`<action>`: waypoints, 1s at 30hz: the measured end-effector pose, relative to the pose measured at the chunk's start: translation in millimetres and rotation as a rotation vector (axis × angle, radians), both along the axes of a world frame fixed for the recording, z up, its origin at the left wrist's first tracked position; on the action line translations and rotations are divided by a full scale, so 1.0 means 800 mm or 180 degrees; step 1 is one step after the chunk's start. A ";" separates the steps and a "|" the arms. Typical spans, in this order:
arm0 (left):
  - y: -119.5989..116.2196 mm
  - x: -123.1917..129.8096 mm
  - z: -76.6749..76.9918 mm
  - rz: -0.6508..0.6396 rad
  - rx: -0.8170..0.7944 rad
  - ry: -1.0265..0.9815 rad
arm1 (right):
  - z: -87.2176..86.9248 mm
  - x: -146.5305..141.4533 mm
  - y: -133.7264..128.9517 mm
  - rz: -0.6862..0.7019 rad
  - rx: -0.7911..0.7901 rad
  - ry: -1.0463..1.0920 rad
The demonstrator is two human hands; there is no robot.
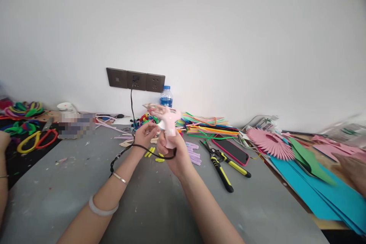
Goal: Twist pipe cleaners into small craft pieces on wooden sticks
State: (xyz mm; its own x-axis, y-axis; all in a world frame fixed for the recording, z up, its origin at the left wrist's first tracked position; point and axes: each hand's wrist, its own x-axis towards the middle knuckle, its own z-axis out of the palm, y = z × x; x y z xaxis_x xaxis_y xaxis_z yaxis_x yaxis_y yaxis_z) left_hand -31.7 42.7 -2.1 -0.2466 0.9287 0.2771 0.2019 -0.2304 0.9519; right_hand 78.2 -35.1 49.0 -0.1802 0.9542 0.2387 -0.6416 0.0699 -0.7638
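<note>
My right hand (175, 148) is wrapped round the handle of a pink hot glue gun (170, 122), held above the table with its nozzle towards the left. A black cord loops from the handle under my left wrist. Just left of the gun, my left hand (145, 136) has its fingers curled together; what they pinch, if anything, is too small to make out. On the table beneath and around my hands lie short yellow pipe cleaner pieces (160, 158) and bent lilac pipe cleaners (193, 154).
Black-and-yellow pliers (220, 169) lie beside a pink-cased phone (232, 150). Bundled pipe cleaners (211, 127) and a water bottle (166, 96) stand along the wall, below a socket panel (117, 77). Scissors (37, 141) lie left; blue paper (317, 190) lies right. Other people's hands show at both edges.
</note>
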 end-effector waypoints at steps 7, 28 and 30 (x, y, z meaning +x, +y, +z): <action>-0.004 0.002 -0.011 -0.0678 0.0319 -0.0840 | -0.043 0.042 -0.021 -0.0595 -0.0420 -0.0274; -0.007 -0.009 -0.014 -0.0314 0.0649 -0.0363 | -0.083 0.046 -0.017 -0.0619 -0.0398 -0.0688; -0.008 -0.009 -0.014 -0.0311 0.0656 -0.0342 | -0.085 0.046 -0.016 -0.0628 -0.0419 -0.0719</action>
